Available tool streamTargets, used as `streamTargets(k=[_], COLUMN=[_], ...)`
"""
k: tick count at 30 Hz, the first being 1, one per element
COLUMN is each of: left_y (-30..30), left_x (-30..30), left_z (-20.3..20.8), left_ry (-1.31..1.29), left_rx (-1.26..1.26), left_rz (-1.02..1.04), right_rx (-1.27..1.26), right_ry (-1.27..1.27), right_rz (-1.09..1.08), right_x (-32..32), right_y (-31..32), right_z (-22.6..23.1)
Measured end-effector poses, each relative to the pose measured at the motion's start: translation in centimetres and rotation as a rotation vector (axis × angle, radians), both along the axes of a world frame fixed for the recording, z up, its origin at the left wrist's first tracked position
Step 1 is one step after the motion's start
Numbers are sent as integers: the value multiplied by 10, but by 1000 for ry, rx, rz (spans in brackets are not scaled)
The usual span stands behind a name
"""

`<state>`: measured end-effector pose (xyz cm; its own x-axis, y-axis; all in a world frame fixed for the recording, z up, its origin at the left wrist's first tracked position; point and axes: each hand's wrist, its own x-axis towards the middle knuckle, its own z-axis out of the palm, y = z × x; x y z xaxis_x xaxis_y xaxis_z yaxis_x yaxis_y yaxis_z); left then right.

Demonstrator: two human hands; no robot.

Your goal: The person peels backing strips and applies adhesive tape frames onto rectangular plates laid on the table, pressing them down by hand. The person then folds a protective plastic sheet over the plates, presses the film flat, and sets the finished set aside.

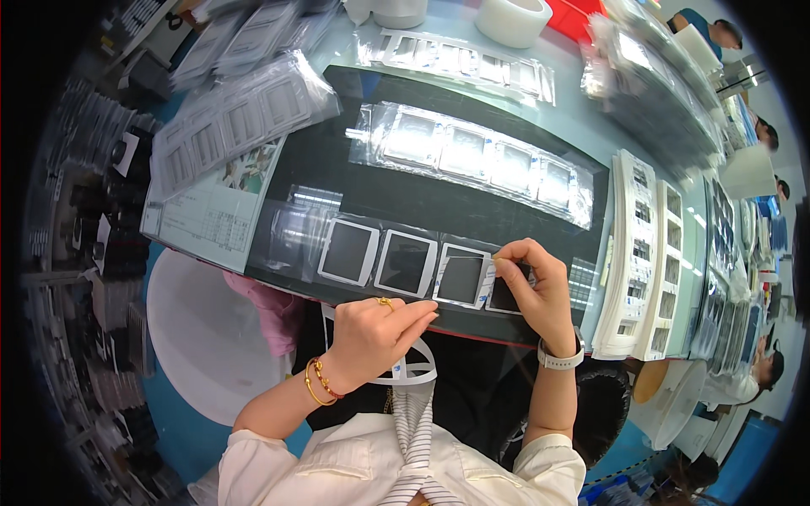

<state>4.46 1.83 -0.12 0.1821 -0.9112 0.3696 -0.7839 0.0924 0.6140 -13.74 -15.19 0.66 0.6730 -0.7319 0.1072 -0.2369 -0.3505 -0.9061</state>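
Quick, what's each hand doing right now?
Left hand: fingers curled, fingertips pressing the white four-window frame.
Right hand: pinching the frame's right end.

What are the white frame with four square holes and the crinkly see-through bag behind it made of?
The white four-window frame under the left hand and right hand looks like smooth moulded plastic: even white edges with a soft shine. The clear wrinkled bag around a second frame looks like thin plastic film: it creases and throws bright glints. The black mat beneath seems glossy, perhaps rubber or plastic.

Bagged frame strip (pixel 472 156) mid-mat; white frame stacks (pixel 645 253) at right; tape roll (pixel 512 18) (white) far edge; paper sheet (pixel 221 211) left.
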Motion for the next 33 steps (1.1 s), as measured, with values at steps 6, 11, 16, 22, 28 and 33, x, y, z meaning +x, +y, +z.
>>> streamTargets(k=[6,11,16,22,28,33], left_y=[-2,-4,-9,-11,-17,-15], left_x=[-4,-8,-15,-21,-27,-28], left_z=[6,10,11,8,10,-4], left_ry=[91,120,133,112,129,106], left_rx=[99,139,184,196,196,37], left_rz=[47,47,24,-12,-14,-58], right_rx=[-2,-5,-8,-30,-48,-57], right_ry=[-16,-4,-14,-28,-28,-19], right_rz=[3,5,7,12,10,16], right_x=[0,-1,-1,-1,-1,-1], right_y=[0,0,0,-1,-1,-1], right_z=[-2,0,-1,-2,-4,2])
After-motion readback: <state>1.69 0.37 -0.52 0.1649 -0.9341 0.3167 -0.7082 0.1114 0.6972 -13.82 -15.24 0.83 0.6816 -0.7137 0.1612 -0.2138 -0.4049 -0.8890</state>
